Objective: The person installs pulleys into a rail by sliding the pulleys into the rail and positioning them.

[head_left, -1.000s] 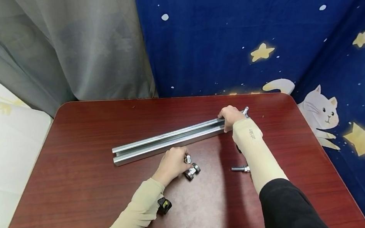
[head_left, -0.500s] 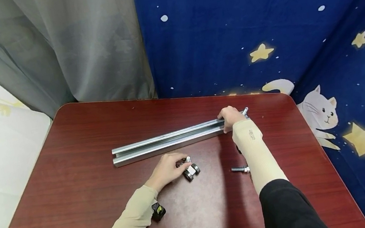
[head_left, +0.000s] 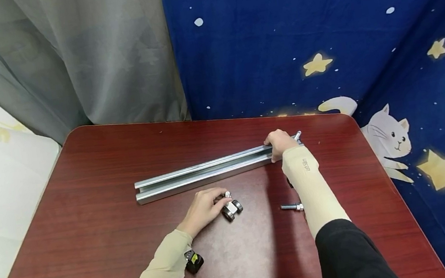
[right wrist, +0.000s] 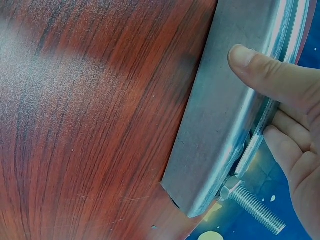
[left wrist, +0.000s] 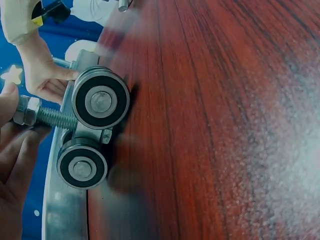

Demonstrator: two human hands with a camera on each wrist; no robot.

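My left hand (head_left: 200, 211) pinches the bolt end of a roller trolley (head_left: 231, 208), which sits on the table just in front of the rail. In the left wrist view, the trolley's wheels (left wrist: 100, 102) face the camera, and its threaded bolt (left wrist: 55, 118) with a nut runs left to my fingertips. My right hand (head_left: 280, 144) grips a long metal C-channel rail (head_left: 194, 179) near its right end, thumb on the near side wall (right wrist: 220, 90) and fingers over the far side. A bolt (right wrist: 260, 207) sticks out from that right end.
Another bolt with nuts (head_left: 289, 206) lies on the table beside my right forearm, which partly hides what it belongs to. The red-brown wooden table (head_left: 93, 252) ends at a blue star-patterned curtain (head_left: 244, 50) and a grey curtain (head_left: 121, 53).
My left hand has shifted left and its fingers have moved from above the trolley to its left side. The trolley, the rail and my right hand stay nearly in place.
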